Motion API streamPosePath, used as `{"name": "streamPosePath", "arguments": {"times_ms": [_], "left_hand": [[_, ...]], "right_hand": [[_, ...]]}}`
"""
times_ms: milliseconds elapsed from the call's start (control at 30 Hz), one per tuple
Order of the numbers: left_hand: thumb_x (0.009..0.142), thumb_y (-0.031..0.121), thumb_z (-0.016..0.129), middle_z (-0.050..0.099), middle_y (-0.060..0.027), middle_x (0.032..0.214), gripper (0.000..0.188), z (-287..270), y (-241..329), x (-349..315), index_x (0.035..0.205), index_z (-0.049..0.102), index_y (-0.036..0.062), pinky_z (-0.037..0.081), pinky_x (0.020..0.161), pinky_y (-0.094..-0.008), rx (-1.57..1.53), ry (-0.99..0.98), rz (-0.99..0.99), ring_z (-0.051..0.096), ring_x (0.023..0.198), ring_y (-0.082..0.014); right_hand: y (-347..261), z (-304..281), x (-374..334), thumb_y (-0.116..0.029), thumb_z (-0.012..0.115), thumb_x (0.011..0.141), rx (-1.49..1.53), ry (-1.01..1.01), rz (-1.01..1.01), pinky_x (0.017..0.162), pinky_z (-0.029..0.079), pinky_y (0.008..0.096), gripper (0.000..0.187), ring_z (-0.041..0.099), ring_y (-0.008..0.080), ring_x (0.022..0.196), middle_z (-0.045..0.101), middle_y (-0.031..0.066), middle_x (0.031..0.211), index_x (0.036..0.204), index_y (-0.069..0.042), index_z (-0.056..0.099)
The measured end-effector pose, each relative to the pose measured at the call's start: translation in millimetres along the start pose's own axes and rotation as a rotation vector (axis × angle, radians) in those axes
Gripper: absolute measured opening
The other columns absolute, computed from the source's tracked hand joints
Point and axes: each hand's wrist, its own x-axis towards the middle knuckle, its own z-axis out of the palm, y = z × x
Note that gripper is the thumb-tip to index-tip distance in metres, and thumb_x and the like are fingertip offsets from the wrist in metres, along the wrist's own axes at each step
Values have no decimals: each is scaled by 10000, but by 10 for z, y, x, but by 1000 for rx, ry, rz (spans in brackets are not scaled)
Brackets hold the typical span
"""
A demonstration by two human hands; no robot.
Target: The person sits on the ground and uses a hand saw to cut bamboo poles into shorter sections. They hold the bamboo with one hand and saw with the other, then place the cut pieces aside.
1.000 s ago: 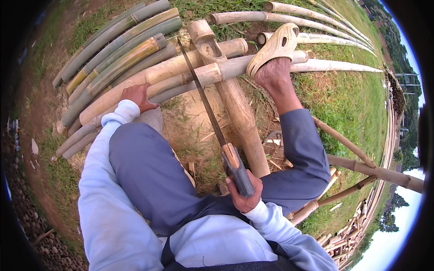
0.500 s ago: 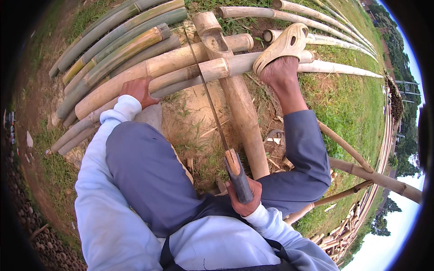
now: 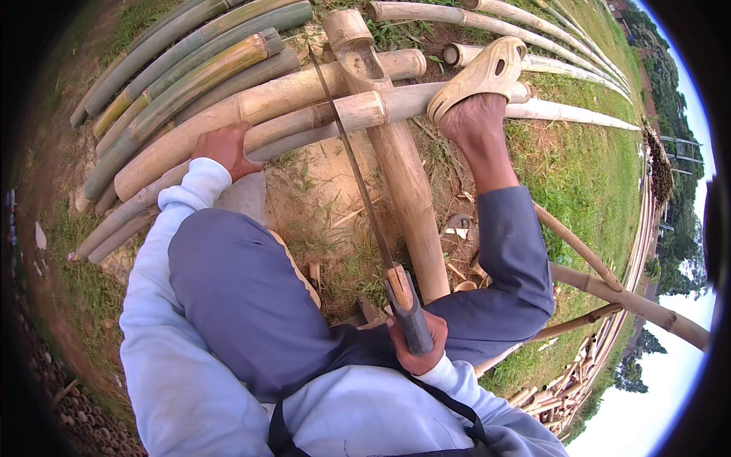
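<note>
My right hand (image 3: 423, 343) is closed round the dark-and-wood handle of a handsaw (image 3: 361, 177). Its long, thin blade runs up and away, lying across a bamboo pole (image 3: 327, 122) close to a joint. My left hand (image 3: 226, 151) grips that same pole farther left, its fingers over the top and its thumb on the near side. On the pole's right part rests my foot in a beige clog (image 3: 481, 80). Under the pole, a thick notched bamboo post (image 3: 403, 190) slants toward me. Whether the blade has entered the pole is too fine to tell.
Several cut bamboo lengths (image 3: 183, 84) lie at the far left. Long poles (image 3: 563, 68) stretch over the grass at the far right. Crossed bamboo props (image 3: 609, 293) stand to my right. Offcuts (image 3: 459, 228) litter the ground by the post. A pile of bamboo pieces (image 3: 99, 419) lies at lower left.
The saw and my right hand have shifted slightly down and toward me. My left hand still holds the pole; the view has tilted slightly.
</note>
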Motion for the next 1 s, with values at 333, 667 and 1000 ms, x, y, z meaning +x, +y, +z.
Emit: {"name": "streamPosePath", "arguments": {"times_ms": [333, 667, 1000], "left_hand": [[718, 516, 832, 741, -197, 1051, 716, -54, 28, 24, 1265, 657, 88, 547, 917, -492, 4, 11, 10, 710, 1009, -376], [720, 512, 836, 743, -200, 1061, 744, -20, 89, 69, 1295, 649, 78, 552, 924, -469, -14, 26, 26, 713, 1020, -365], [686, 506, 851, 740, -199, 1093, 771, -25, -8, -29, 1303, 654, 88, 545, 931, -478, -38, -10, -7, 708, 1036, -377]], "right_hand": [[1, 233, 623, -25, 706, 896, 129, 56, 80, 636, 490, 300, 96, 558, 117, 643, 619, 80, 726, 977, 11, 668], [135, 319, 1314, -66, 714, 906, 117, 78, -3, 604, 454, 312, 127, 492, 95, 636, 559, 78, 670, 921, 29, 631], [-123, -95, -202, 0, 719, 873, -56, 30, 53, 649, 517, 299, 176, 679, 170, 688, 675, 109, 767, 1049, 0, 703]]}}
